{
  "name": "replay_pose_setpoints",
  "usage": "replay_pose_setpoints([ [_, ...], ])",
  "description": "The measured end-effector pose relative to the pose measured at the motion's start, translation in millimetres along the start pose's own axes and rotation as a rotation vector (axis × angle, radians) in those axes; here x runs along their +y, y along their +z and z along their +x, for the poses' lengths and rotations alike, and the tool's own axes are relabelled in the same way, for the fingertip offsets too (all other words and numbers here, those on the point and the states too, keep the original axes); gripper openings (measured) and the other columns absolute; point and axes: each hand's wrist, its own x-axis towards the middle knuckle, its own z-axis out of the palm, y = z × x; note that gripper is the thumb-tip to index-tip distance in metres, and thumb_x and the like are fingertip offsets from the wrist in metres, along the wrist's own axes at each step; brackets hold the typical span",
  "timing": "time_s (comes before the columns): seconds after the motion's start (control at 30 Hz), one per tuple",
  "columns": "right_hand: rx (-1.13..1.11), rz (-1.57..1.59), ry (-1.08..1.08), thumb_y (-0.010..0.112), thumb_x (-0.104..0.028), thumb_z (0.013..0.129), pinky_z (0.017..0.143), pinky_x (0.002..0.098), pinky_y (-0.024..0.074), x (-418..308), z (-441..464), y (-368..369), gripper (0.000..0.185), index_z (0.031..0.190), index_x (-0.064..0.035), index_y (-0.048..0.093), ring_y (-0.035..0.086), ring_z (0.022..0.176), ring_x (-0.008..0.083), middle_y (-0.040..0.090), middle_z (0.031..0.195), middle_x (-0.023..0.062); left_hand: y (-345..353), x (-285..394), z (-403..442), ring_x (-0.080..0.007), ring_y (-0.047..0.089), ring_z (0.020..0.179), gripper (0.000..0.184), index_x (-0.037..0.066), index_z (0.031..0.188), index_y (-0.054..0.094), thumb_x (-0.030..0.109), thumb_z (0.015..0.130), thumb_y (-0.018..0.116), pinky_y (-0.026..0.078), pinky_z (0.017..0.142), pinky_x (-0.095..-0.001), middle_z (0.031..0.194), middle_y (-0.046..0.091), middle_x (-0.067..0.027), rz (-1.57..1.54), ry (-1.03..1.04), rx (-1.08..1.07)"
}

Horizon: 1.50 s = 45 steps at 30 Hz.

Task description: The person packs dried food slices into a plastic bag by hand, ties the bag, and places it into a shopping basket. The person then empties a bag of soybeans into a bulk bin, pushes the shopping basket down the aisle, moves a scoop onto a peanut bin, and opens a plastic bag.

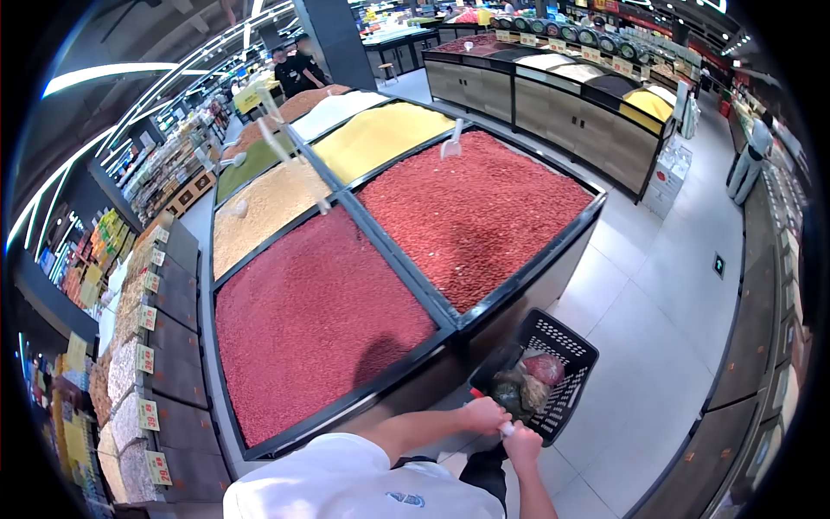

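Observation:
Both my hands are together at the bottom, just in front of a black shopping basket (581,381). My left hand (484,416), reaching across from the left, has its fingers closed. Close beside it, my right hand (523,447) is closed too. A small white piece (507,428) shows between them; I cannot make out what it is or whether it joins the basket. Inside the basket lie a clear bag with reddish contents (545,369), a pale brownish bag (534,394) and a dark round item (512,394).
Left of the basket stands a large bin display with dark red beans (311,320), brighter red beans (475,208) and yellow grain (380,138). A clear scoop (451,145) rests there. Price-tagged bins (147,359) line the left; a person (750,160) stands far right.

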Motion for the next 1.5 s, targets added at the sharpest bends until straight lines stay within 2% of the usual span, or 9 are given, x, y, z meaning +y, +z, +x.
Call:
replay_pose_setpoints([
  [0.13,-0.112,0.012,0.057,0.062,-0.025,0.078,0.059,0.0454,0.0527,23.1,39.9,-16.9,0.017,0.076,-0.0088,0.061,0.067,0.064,0.0326,0.066,0.067,0.0141,-21.6,-14.8,41.7,-0.0293,0.067,0.073,0.028,0.009,0.088,0.058,0.032,0.074,0.066,0.053,0.062,-0.0425,0.079,0.066,-0.0095,0.023,-0.038,-0.102],
  [0.27,-0.195,0.060,0.090,0.061,-0.025,0.080,0.064,0.0462,0.0534,38.6,77.9,-34.4,0.017,0.083,-0.0086,0.062,0.068,0.070,0.0336,0.068,0.074,0.0150,-27.8,-33.9,76.7,-0.0291,0.067,0.072,0.029,0.009,0.087,0.059,0.032,0.072,0.067,0.052,0.062,-0.0417,0.078,0.065,-0.0094,0.071,-0.050,-0.082],
  [0.37,-0.241,0.051,0.074,0.061,-0.024,0.081,0.063,0.0439,0.0537,53.3,109.5,-43.7,0.017,0.089,-0.0088,0.062,0.068,0.070,0.0308,0.069,0.077,0.0128,-34.3,-54.4,105.3,-0.0287,0.067,0.072,0.028,0.009,0.086,0.059,0.031,0.071,0.067,0.053,0.062,-0.0409,0.077,0.065,-0.0092,0.095,-0.061,-0.096],
  [0.53,-0.251,0.041,0.107,0.063,-0.024,0.081,0.063,0.0446,0.0536,82.3,157.0,-40.5,0.017,0.089,-0.0083,0.062,0.068,0.071,0.0318,0.069,0.075,0.0131,-51.0,-79.8,154.9,-0.0279,0.066,0.075,0.028,0.009,0.086,0.058,0.030,0.071,0.068,0.052,0.065,-0.0408,0.079,0.064,-0.0083,0.101,-0.095,-0.118],
  [0.63,-0.214,0.058,0.124,0.064,-0.024,0.080,0.064,0.0459,0.0533,98.3,187.6,-49.0,0.017,0.085,-0.0079,0.061,0.068,0.070,0.0336,0.068,0.073,0.0145,-56.7,-98.5,185.5,-0.0276,0.066,0.071,0.024,0.009,0.083,0.060,0.029,0.071,0.067,0.053,0.061,-0.0395,0.076,0.065,-0.0082,0.112,-0.065,-0.048],
  [0.87,-0.135,0.046,0.173,0.066,-0.025,0.078,0.062,0.0477,0.0524,152.9,276.7,-64.3,0.018,0.081,-0.0082,0.060,0.067,0.067,0.0346,0.067,0.069,0.0146,-94.6,-147.8,285.7,-0.0276,0.067,0.069,0.024,0.009,0.081,0.059,0.029,0.070,0.067,0.053,0.059,-0.0396,0.073,0.065,-0.0082,0.103,0.009,0.018],
  [1.2,-0.138,-0.020,0.279,0.061,-0.030,0.082,0.062,0.0477,0.0514,244.3,400.0,-80.9,0.022,0.084,-0.0082,0.062,0.067,0.069,0.0354,0.067,0.072,0.0164,-111.7,-218.1,432.1,-0.0290,0.067,0.067,0.023,0.008,0.080,0.062,0.028,0.070,0.068,0.053,0.056,-0.0427,0.074,0.066,-0.0095,0.057,0.007,0.029],
  [1.3,-0.157,-0.036,0.316,0.062,-0.026,0.079,0.065,0.0467,0.0526,262.9,423.2,-89.4,0.017,0.082,-0.0092,0.062,0.068,0.069,0.0346,0.068,0.073,0.0140,-116.8,-224.9,465.7,-0.0290,0.068,0.068,0.022,0.008,0.080,0.062,0.027,0.070,0.067,0.053,0.057,-0.0429,0.075,0.066,-0.0099,0.037,0.015,0.038],
  [1.5,-0.119,-0.079,0.337,0.064,-0.028,0.077,0.063,0.0468,0.0513,310.7,488.4,-110.4,0.018,0.081,-0.0101,0.062,0.067,0.067,0.0339,0.068,0.071,0.0133,-138.4,-250.3,545.8,-0.0285,0.068,0.071,0.020,0.008,0.082,0.064,0.025,0.071,0.066,0.054,0.059,-0.0425,0.078,0.067,-0.0089,0.030,0.018,0.036],
])
